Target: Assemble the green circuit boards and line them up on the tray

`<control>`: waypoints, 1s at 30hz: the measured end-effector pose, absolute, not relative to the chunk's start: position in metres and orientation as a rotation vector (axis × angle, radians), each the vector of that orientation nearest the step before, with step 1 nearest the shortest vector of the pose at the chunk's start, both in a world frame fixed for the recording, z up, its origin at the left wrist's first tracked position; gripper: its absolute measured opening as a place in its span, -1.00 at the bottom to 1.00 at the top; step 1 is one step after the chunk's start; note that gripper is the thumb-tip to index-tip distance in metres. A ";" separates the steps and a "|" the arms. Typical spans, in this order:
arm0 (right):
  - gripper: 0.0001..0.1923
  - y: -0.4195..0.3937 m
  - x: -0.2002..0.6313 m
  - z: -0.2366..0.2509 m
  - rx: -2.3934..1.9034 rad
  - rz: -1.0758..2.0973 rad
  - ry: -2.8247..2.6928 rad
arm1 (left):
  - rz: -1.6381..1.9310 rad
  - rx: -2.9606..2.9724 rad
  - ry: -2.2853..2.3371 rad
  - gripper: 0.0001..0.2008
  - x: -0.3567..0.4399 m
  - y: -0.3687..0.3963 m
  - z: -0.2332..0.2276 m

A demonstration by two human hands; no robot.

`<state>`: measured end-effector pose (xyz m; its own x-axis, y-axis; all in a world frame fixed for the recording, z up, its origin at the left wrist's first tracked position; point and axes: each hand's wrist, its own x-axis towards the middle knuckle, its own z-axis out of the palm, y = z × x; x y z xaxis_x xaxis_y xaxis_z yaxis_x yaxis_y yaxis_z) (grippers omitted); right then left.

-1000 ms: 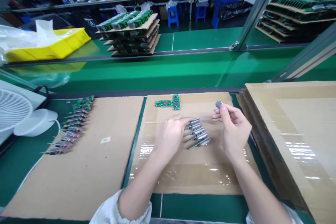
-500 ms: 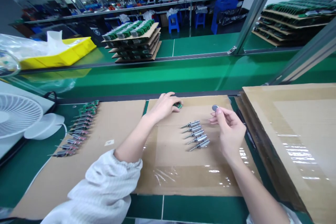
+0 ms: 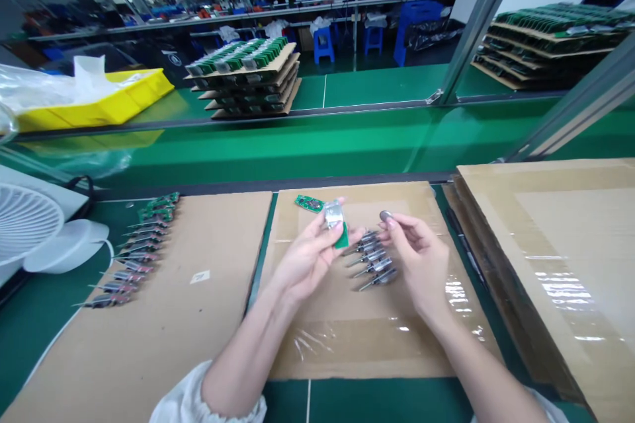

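Note:
Between the fingers and thumb of my left hand (image 3: 313, 252) is a small green circuit board (image 3: 342, 236) with a shiny metal part (image 3: 333, 213) on its upper end. My right hand (image 3: 421, 258) pinches a round silver disc, like a coin cell (image 3: 385, 216), a short way to the right of the board. Below and between the hands, several metal parts with thin pointed shafts (image 3: 374, 256) lie in a column on the cardboard sheet (image 3: 337, 350). A second green circuit board (image 3: 308, 203) lies flat on the sheet, just beyond my left hand.
On the left cardboard (image 3: 198, 330) lies a row of thin-shafted parts (image 3: 131, 258) with boards (image 3: 161, 205) behind. A white fan (image 3: 30, 225) stands far left. Stacked cardboard (image 3: 560, 264) is at right. Beyond the ledge are a yellow bin (image 3: 99, 106) and layered circuit boards (image 3: 248, 79).
My left hand has come back toward me, turned palm up, with a circuit board in it. The other board now shows on the sheet. My right hand has moved left with the coin cell.

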<state>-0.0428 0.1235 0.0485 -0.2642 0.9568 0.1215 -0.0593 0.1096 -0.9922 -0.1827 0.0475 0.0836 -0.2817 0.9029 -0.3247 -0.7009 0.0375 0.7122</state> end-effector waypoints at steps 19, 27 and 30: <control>-0.87 0.104 -0.041 0.053 -0.817 0.952 -1.883 | 1.479 0.008 0.699 -0.39 -0.158 0.039 0.066; -0.83 0.108 -0.037 0.059 -0.698 0.849 -2.016 | 1.459 0.199 0.757 -0.29 -0.160 0.038 0.067; -0.83 0.108 -0.035 0.060 -0.792 1.066 -1.924 | 1.447 0.316 0.892 -0.26 -0.161 0.037 0.069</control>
